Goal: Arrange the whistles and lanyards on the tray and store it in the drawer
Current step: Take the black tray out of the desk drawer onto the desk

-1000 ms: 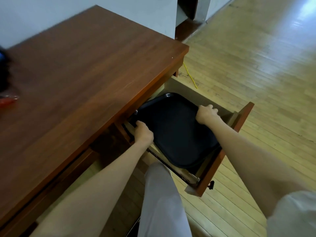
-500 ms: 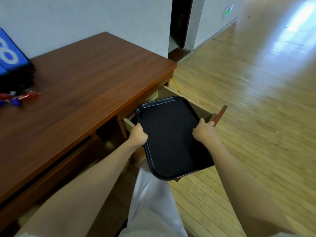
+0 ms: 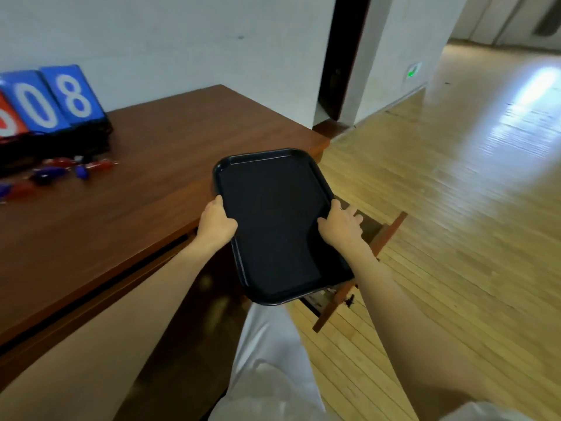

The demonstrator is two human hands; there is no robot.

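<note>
I hold a bare black tray [image 3: 273, 226] in the air above the open drawer [image 3: 385, 235], at about the height of the table top. My left hand [image 3: 216, 221] grips its left rim and my right hand [image 3: 341, 224] grips its right rim. Red and blue whistles with lanyards [image 3: 57, 173] lie in a loose heap on the wooden table [image 3: 136, 183] at the far left.
A blue and red flip scoreboard [image 3: 45, 101] stands at the table's back left, just behind the whistles. The drawer juts out to the right over the wooden floor [image 3: 470, 208]. My light trouser leg [image 3: 267, 354] shows below the tray. A dark doorway [image 3: 340, 56] lies beyond.
The tray has come up out of the drawer and now hangs level with the table edge. Both hands stayed on its rims. My view has lifted, showing the scoreboard and whistles.
</note>
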